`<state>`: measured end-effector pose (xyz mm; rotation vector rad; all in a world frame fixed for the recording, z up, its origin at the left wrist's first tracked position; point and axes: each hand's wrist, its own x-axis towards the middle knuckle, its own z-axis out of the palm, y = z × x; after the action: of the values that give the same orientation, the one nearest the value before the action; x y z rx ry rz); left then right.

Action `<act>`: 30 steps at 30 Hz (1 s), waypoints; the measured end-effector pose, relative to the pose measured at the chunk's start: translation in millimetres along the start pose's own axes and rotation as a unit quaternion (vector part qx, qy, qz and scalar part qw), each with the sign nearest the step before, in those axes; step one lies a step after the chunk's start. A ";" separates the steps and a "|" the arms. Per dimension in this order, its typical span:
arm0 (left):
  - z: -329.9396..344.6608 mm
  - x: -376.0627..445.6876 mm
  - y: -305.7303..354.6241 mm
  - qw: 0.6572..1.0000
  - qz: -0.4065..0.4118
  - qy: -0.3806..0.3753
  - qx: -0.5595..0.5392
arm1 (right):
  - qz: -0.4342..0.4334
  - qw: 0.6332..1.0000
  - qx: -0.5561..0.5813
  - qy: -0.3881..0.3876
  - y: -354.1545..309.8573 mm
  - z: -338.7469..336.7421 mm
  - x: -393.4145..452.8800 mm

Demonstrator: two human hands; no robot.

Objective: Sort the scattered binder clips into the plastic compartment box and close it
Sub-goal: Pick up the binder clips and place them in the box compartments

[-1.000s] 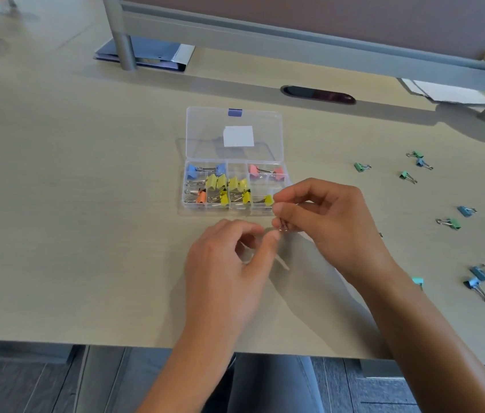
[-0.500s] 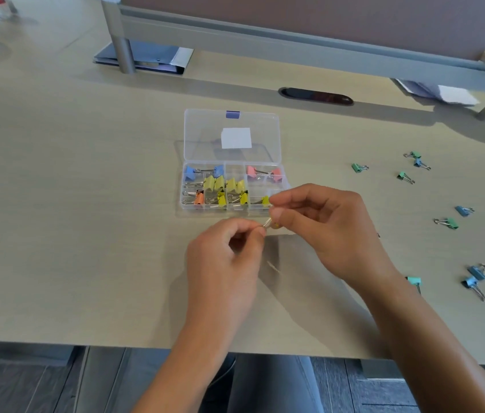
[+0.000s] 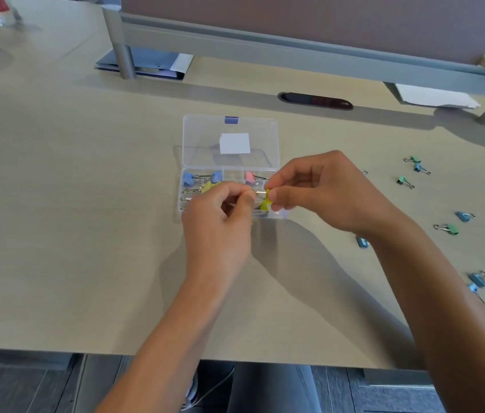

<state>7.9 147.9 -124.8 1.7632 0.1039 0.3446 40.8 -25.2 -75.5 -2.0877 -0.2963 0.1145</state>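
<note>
Head view shows your left hand (image 3: pixel 220 216) and right hand (image 3: pixel 318 189) pinching one yellow clip (image 3: pixel 266 201) over the part-filled, open box (image 3: pixel 230 144), while green and blue clips (image 3: pixel 446 228) lie unsorted rightward.

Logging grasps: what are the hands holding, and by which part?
One yellow binder clip: right hand pinches its yellow body, left hand pinches its wire handle.

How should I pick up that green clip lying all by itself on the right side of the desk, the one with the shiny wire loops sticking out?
Probably best to pinch the green clip by its colored body, coming straight down from above. It lies flat on the desk, its silver wire handles pointing left, with bare desk around it, so fingers should fit on both sides of the body.
</note>
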 end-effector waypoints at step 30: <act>3.8 -10.6 -24.7 0.933 0.138 -0.056 0.328 | -0.129 0.967 -0.188 0.109 46.2 23.1 20.9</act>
<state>1.9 147.1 -151.2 2.4688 -0.1301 0.4438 63.9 -22.9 -126.1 -2.3878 -0.4818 -0.3513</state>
